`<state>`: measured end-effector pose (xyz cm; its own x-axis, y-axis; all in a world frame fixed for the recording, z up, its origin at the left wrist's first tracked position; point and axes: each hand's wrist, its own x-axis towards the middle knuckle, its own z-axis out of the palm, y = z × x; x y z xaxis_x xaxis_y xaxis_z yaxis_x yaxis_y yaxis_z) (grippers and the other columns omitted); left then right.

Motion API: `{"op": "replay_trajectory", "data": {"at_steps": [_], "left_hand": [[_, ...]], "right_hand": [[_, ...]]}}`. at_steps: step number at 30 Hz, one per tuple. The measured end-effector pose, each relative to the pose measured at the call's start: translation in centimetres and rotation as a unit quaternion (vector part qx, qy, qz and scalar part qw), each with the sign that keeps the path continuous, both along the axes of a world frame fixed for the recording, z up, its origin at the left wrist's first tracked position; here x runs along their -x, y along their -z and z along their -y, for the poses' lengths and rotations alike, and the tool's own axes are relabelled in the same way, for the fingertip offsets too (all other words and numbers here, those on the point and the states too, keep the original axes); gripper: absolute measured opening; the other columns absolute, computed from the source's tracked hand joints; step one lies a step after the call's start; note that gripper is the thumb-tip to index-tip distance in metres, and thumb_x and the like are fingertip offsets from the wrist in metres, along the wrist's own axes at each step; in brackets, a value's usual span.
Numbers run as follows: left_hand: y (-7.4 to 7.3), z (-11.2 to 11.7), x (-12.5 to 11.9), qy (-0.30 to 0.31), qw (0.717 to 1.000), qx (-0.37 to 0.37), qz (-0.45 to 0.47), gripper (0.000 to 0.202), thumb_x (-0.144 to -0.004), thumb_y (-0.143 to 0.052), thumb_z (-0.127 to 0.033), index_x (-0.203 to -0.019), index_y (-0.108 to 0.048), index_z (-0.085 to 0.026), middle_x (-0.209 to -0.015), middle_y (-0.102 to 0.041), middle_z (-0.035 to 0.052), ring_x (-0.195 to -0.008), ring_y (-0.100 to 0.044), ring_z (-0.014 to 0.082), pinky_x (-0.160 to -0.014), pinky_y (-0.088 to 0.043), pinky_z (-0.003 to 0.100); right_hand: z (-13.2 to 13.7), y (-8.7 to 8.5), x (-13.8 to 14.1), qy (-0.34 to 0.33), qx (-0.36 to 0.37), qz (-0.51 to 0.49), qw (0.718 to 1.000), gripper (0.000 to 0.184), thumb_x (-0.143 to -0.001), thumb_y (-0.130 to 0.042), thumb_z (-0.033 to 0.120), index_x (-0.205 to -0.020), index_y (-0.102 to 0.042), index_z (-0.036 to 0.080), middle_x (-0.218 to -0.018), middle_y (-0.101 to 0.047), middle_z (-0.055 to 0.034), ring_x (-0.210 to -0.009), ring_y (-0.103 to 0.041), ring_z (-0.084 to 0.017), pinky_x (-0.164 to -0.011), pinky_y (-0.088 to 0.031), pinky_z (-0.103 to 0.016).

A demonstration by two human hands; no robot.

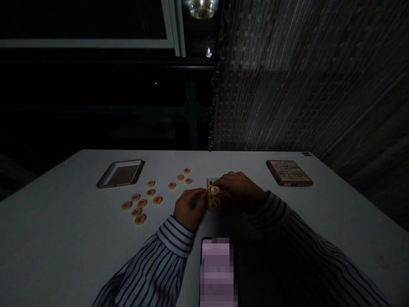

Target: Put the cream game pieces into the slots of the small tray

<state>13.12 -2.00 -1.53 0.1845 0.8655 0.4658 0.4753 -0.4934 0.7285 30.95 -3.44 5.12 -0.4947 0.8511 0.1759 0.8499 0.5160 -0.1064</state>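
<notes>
Both my hands meet at the middle of a white table (57, 238). My left hand (189, 207) is curled, its fingertips pinching the left edge of a small tray of round game pieces (213, 197). My right hand (238, 189) is closed over the tray's right side, fingers on a disc marked in red. Several pale discs with red marks (140, 204) lie loose on the table to the left, and a few more discs (180, 178) sit just behind my left hand. Both sleeves are striped.
An open tin lid or tray (120, 173) lies at the back left. A closed printed box (289, 172) lies at the back right. A phone with a lit screen (218, 273) rests at the near edge. A beaded curtain (303, 76) hangs behind; the room is dark.
</notes>
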Motion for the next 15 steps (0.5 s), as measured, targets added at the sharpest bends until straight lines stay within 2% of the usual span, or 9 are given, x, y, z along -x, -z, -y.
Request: {"op": "replay_trajectory", "data": {"at_steps": [15], "left_hand": [[0.39, -0.10, 0.01, -0.001, 0.999, -0.014, -0.039, 0.018, -0.074, -0.051, -0.025, -0.085, -0.063, -0.019, -0.083, -0.067, 0.0051, -0.081, -0.059, 0.0167, -0.076, -0.047, 0.032]], "right_hand": [[0.02, -0.24, -0.46, 0.034, 0.034, 0.079, 0.996, 0.031, -0.075, -0.048, 0.034, -0.102, -0.058, 0.021, -0.093, -0.064, -0.0071, -0.082, -0.056, -0.020, -0.070, -0.035, -0.030]]}}
